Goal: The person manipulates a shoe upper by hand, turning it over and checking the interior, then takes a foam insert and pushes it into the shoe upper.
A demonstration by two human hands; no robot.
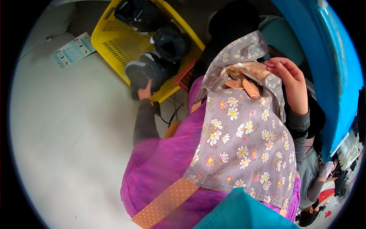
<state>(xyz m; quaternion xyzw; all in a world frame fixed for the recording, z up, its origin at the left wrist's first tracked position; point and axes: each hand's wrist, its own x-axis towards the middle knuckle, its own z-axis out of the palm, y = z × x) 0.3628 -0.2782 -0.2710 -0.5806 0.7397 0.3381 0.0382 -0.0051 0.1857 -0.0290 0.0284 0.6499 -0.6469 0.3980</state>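
My left hand [145,92] is at the near end of a black shoe [145,72] with grey trim lines. One digit lies against the shoe, and the others are hidden behind it. The shoe sits in a yellow plastic basket [100,36], beside a second black shoe [170,42] and a third dark one [139,14]. Over my lap, my right hand [292,82] is raised with its fingers stretched out and nothing visible in it. Its fingertips are close to the tan dotted pocket edge of my grey floral apron [244,133], where a whitish scrap [241,66] pokes out.
A blue curved machine side or panel [335,68] rises on my right. A printed pale sheet [74,49] lies on the floor left of the basket. Black cables [173,114] run below the basket. Another person [312,179] is at the far lower right.
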